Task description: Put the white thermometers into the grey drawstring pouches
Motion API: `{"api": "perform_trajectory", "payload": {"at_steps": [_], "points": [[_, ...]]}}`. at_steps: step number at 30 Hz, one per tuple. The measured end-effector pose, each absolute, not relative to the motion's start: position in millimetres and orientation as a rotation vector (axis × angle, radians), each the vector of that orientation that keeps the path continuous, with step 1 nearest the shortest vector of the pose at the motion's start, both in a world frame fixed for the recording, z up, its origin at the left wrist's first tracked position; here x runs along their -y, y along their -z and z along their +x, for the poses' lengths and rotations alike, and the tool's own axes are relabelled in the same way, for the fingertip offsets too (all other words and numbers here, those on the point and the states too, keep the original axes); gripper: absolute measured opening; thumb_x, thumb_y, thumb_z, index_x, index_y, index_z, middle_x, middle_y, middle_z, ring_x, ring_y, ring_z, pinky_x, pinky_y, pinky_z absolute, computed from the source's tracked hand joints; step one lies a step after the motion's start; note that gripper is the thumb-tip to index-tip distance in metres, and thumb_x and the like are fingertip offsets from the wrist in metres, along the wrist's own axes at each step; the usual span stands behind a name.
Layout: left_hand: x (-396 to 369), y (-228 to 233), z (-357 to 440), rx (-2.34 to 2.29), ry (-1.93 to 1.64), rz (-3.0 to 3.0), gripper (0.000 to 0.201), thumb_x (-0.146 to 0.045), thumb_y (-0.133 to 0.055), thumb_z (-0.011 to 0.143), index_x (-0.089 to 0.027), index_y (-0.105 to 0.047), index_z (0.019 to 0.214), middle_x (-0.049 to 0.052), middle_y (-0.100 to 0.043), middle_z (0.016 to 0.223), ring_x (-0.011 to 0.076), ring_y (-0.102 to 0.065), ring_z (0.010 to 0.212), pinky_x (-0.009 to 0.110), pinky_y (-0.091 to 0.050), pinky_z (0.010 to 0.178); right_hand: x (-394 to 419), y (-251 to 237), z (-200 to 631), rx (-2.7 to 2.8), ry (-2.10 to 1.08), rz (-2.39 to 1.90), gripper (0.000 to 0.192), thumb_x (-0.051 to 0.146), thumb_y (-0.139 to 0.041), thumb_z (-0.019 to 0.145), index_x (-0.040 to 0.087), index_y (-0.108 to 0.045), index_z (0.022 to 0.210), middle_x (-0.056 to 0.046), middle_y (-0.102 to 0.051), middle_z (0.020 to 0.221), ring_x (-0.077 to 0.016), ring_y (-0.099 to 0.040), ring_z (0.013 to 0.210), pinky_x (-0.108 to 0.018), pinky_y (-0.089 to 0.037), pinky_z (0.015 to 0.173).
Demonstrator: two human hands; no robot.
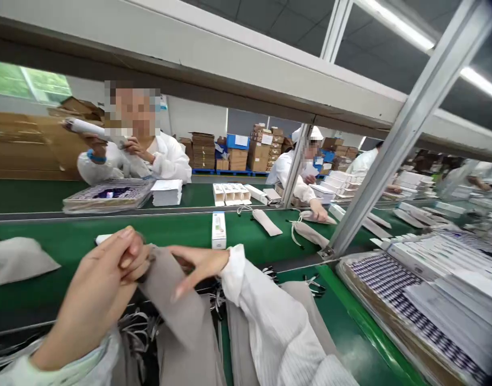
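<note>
My left hand [105, 273] is closed round the gathered top of a grey fabric drawstring pouch [169, 295], above the near edge of the green belt. The pouch hangs down at a slant, slightly blurred. My right hand [203, 265] reaches in from the right, its thumb across the front of the same pouch and its fingers partly hidden behind the top. Below both hands lie several more grey pouches [240, 343] with white cords and black cord ends. Behind my left fingers, a white object [102, 239] shows only its end.
On the green belt [193, 228] stand a small white printed box [219, 230] and a grey pouch [267, 222]; another pouch [24, 261] lies left. A tray of checkered items [390, 279] is at right, beside a slanted metal post [394, 139]. Co-workers sit opposite, beneath an overhead shelf [214, 53].
</note>
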State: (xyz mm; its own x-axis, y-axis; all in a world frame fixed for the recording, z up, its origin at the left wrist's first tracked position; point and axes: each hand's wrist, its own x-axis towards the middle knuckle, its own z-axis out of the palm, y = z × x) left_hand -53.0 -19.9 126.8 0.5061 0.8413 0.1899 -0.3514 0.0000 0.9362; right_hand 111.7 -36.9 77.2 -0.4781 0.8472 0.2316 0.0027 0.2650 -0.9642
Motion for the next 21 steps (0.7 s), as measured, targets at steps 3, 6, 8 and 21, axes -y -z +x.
{"api": "perform_trajectory", "payload": {"at_steps": [3,6,8,21], "points": [[23.4,-129.3,-45.1,-0.442,-1.071,1.266,0.031,-0.028,-0.045,0.081,-0.016,-0.033,0.054,-0.004,-0.023,0.053,0.0067,-0.020,0.043,0.016,-0.021,0.036,32.6,-65.5,85.4,1.687,-1.230,-0.878,0.045,0.030,-0.073,0.047,0.017,-0.057,0.087,0.002,-0.056,0.083,-0.0132,-0.051,0.077,-0.023,-0.042,0.069],[17.5,-121.3,-41.0,-0.500,-0.955,1.679,0.027,-0.032,-0.046,0.078,-0.016,-0.041,0.057,-0.003,-0.037,0.057,0.0082,-0.035,0.052,0.018,-0.031,0.047,23.9,-57.0,100.7,1.344,-0.796,-1.254,0.047,0.040,-0.069,0.053,0.015,-0.054,0.090,-0.002,-0.056,0.085,-0.0159,-0.052,0.078,-0.028,-0.042,0.071],[8.3,-108.6,-39.6,-0.588,-0.691,2.048,0.021,-0.037,-0.049,0.075,-0.017,-0.053,0.072,0.000,-0.050,0.073,0.0122,-0.045,0.067,0.020,-0.036,0.058,16.6,-50.7,123.5,1.074,-0.470,-1.521,0.055,0.047,-0.061,0.062,0.017,-0.044,0.105,-0.006,-0.054,0.097,-0.0188,-0.051,0.089,-0.031,-0.040,0.078],[-12.3,-62.4,-31.6,-0.562,0.355,2.492,0.036,-0.040,-0.062,0.056,-0.017,-0.052,0.082,0.000,-0.049,0.078,0.0162,-0.044,0.071,0.021,-0.031,0.054,15.4,-31.5,143.3,1.352,-0.523,-1.916,0.044,0.017,-0.063,0.064,0.020,-0.047,0.105,-0.010,-0.046,0.113,-0.0255,-0.040,0.107,-0.040,-0.031,0.086]]}}
